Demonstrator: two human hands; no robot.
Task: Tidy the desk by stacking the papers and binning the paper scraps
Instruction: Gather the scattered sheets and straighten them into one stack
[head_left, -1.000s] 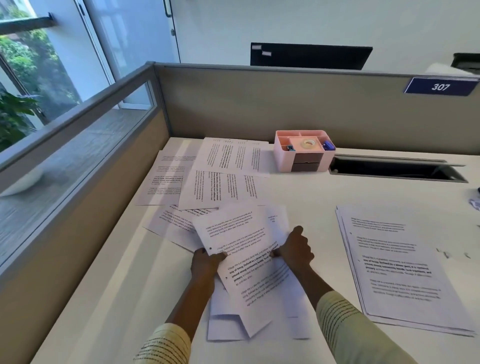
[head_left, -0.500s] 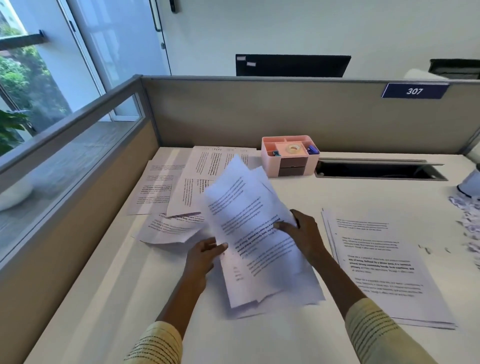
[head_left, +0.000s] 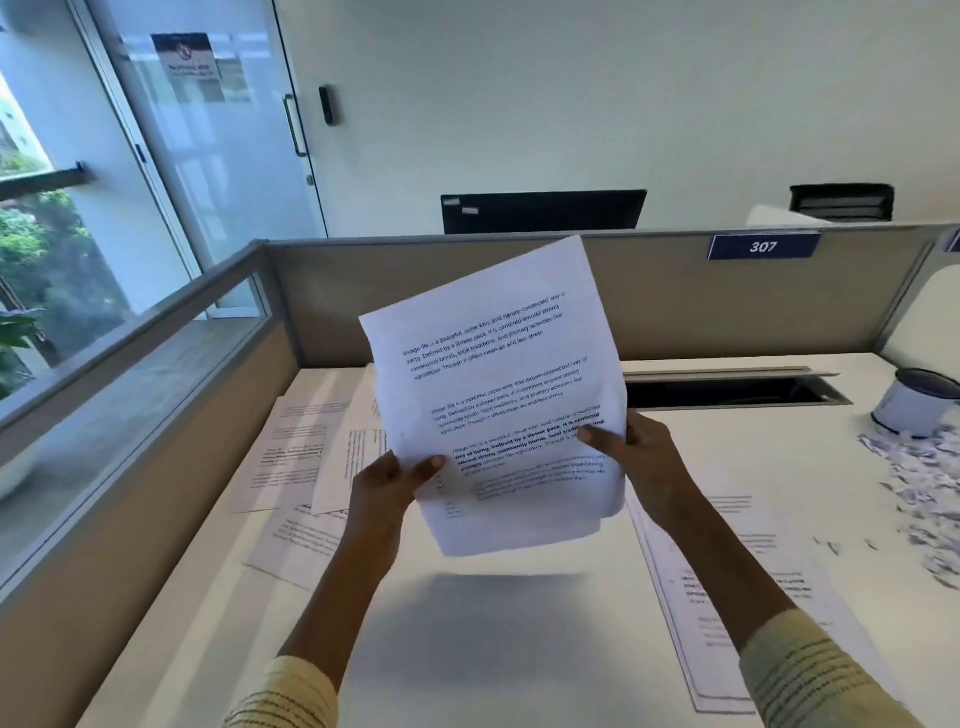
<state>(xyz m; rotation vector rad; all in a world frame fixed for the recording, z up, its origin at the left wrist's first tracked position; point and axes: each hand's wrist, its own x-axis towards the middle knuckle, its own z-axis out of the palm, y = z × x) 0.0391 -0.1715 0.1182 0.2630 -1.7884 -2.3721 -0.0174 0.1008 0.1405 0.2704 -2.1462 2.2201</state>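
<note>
A bundle of printed sheets (head_left: 498, 384) is held upright above the white desk (head_left: 498, 649), tilted a little to the right. My left hand (head_left: 389, 483) pinches its lower left edge and my right hand (head_left: 641, 457) pinches its lower right edge. Loose printed papers (head_left: 296, 447) lie spread on the desk's left side. A neater stack of papers (head_left: 727, 597) lies flat at the right. Shredded paper scraps (head_left: 930, 493) are heaped at the far right edge.
A white cylindrical container (head_left: 917, 410) with a dark rim stands at the far right behind the scraps. A cable slot (head_left: 727, 389) is cut into the desk's back. Partition walls (head_left: 727, 306) close off the back and left sides.
Both hands have lifted the bundle off the desk and turned it upright in front of the camera. The view has tilted upward; the pink organiser is now hidden behind the sheets.
</note>
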